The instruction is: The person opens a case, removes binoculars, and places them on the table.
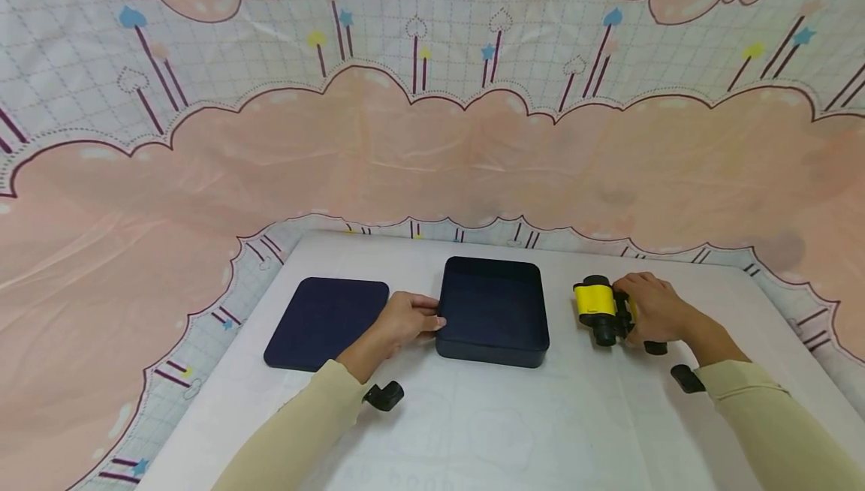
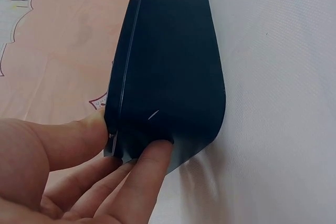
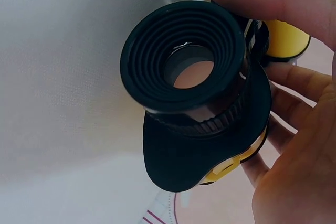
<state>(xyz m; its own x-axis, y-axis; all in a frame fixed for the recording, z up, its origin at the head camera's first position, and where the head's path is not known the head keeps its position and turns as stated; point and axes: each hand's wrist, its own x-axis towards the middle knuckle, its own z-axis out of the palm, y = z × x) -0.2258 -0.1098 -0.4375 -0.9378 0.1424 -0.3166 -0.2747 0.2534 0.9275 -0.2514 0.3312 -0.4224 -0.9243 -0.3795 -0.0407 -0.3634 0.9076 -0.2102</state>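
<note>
A dark navy box [image 1: 489,356] stands open-topped near the middle of the table, and its inside looks bare. My left hand [image 1: 405,318] holds its left side; in the left wrist view, the thumb rests on the rim and the fingers lie against the wall [image 2: 168,61]. To the right, my right hand [image 1: 652,307] grips yellow-and-black binoculars [image 1: 596,300]. In the right wrist view, a ribbed black eyepiece [image 3: 184,24] faces the camera, with fingers around the far side. Whether the binoculars touch the table cannot be told. A flat navy lid [image 1: 320,322] lies left of the box, partly behind my left hand.
The white table [image 1: 473,416] carries the box and lid. A patterned pink and white cloth [image 1: 432,153] hangs behind it and shows along both sides. Small black devices [image 1: 385,396] sit at both wrists.
</note>
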